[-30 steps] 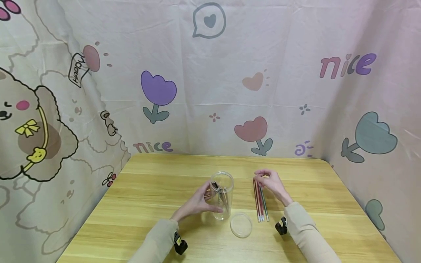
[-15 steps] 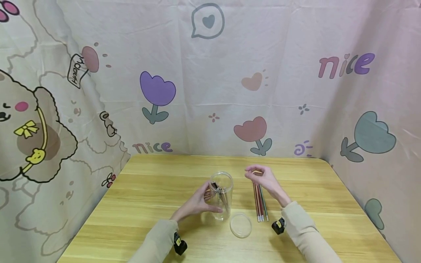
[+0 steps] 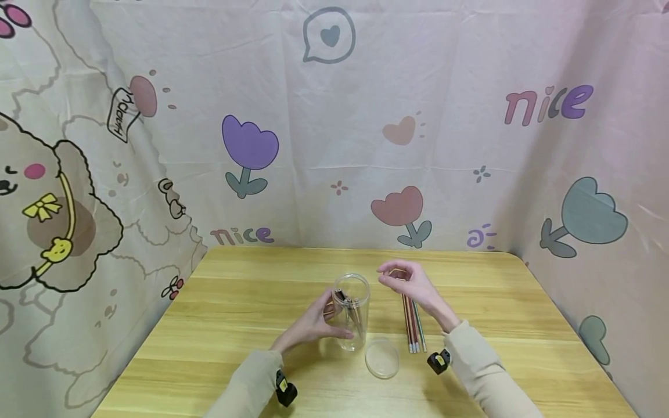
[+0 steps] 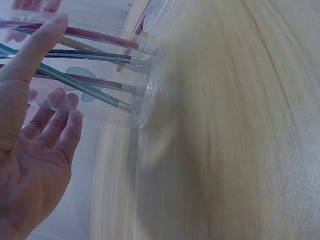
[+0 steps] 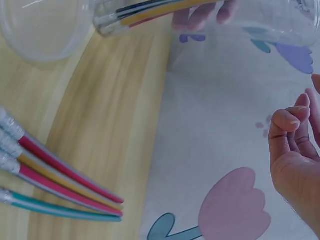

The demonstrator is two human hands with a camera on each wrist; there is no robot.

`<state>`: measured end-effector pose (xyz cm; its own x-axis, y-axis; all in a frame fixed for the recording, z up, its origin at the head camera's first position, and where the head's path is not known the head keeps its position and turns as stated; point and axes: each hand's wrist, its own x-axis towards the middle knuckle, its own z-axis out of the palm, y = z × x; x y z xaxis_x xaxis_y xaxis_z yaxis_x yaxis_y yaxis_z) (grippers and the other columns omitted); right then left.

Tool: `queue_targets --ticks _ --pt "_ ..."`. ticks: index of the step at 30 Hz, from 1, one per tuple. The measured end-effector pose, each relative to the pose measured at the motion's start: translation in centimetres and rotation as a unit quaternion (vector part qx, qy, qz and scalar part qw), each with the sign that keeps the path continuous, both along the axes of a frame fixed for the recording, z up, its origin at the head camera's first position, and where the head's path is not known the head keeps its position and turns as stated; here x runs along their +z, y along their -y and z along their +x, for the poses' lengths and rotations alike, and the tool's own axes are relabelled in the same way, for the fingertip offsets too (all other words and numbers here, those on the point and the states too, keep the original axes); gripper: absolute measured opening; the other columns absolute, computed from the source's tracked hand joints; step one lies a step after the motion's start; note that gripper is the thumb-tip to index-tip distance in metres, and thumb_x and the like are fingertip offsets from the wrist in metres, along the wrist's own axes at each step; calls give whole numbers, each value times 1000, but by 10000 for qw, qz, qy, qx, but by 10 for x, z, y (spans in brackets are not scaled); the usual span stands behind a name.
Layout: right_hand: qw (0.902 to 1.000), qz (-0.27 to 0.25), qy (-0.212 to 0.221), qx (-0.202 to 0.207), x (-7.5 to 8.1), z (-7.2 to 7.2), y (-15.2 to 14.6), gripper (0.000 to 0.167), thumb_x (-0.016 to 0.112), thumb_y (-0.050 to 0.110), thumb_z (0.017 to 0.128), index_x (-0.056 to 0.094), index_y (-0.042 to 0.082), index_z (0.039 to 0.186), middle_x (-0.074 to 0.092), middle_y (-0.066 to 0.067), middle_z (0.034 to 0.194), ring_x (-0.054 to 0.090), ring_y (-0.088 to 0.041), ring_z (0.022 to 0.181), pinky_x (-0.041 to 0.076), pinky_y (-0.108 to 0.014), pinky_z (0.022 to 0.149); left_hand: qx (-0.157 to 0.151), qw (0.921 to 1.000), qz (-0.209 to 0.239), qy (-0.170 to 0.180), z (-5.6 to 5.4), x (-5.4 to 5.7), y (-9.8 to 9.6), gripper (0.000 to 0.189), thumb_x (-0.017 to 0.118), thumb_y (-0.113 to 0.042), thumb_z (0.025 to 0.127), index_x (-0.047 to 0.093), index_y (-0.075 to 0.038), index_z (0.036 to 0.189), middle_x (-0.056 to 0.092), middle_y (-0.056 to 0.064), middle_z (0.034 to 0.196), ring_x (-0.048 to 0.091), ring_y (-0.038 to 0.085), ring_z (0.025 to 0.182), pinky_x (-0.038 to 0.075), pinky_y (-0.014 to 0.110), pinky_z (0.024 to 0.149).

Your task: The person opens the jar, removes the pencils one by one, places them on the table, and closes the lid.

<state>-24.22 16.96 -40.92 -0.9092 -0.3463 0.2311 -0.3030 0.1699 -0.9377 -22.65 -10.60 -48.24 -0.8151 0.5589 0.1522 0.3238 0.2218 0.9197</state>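
A clear plastic jar (image 3: 360, 328) stands uncapped on the table, with several pencils (image 4: 90, 55) leaning inside, ferrule ends down. My left hand (image 3: 313, 321) grips the jar from its left side, thumb in front and fingers behind. Right of the jar, my right hand (image 3: 413, 283) hovers with loosely bent fingers, thumb and forefinger apart; nothing shows between them in the right wrist view. Beneath and in front of it lies a row of several pencils (image 3: 413, 331), red, yellow and green, silver ends towards me. Their far ends are hidden by that hand in the head view.
A round clear lid (image 3: 382, 359) lies flat in front of the jar, left of the loose pencils. The wooden table (image 3: 235, 290) ends at a printed cloth (image 3: 324, 116) hanging behind it and along both sides.
My right hand has moved left and slightly up, away from the far ends of the loose pencils towards the jar. My left hand and the jar have stayed in place.
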Motion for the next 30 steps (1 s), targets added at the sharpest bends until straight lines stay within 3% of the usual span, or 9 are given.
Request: queue_targets --ticks 10,14,18,22,26,30 --pt "9950 -153 -639 752 12 11 13 23 69 3 91 68 -7 112 58 5 90 54 -2 83 56 -14 76 -20 9999 97 104 0 -1 -1 103 90 -14 72 30 -13 155 48 20 151 48 44 139 42 55 119" --pt "9915 8 -878 961 15 14 16 21 70 4 91 71 -3 111 53 -2 89 47 -4 79 49 -11 69 -4 9999 80 132 0 -1 -1 101 90 -13 72 31 -12 154 49 21 150 49 44 138 42 54 119" --pt "9868 293 -1156 1100 17 15 19 19 70 5 91 72 1 110 55 -10 91 40 -6 72 38 -16 60 -20 9999 60 133 -1 -1 0 99 90 -12 73 31 -10 153 52 20 147 51 42 137 42 53 119" --pt "9819 352 -1310 1319 17 15 21 19 70 4 90 72 1 109 56 -11 95 39 -12 69 38 -18 61 -18 9999 37 128 -1 -1 0 99 90 -13 73 32 -12 153 53 19 146 51 42 137 43 52 119" --pt "9790 370 -1355 1476 18 15 23 18 70 3 90 72 0 108 54 -15 94 38 -26 70 38 -18 62 -49 10000 -3 54 -1 -1 0 100 90 -13 73 30 -12 154 53 20 147 51 42 138 43 53 119" --pt "9746 522 -1483 1594 19 15 25 18 72 5 89 73 2 107 56 -8 94 40 -21 74 38 -25 64 -65 10000 -42 -3 -1 0 1 100 89 -14 73 30 -11 154 52 20 147 50 41 138 42 53 119"
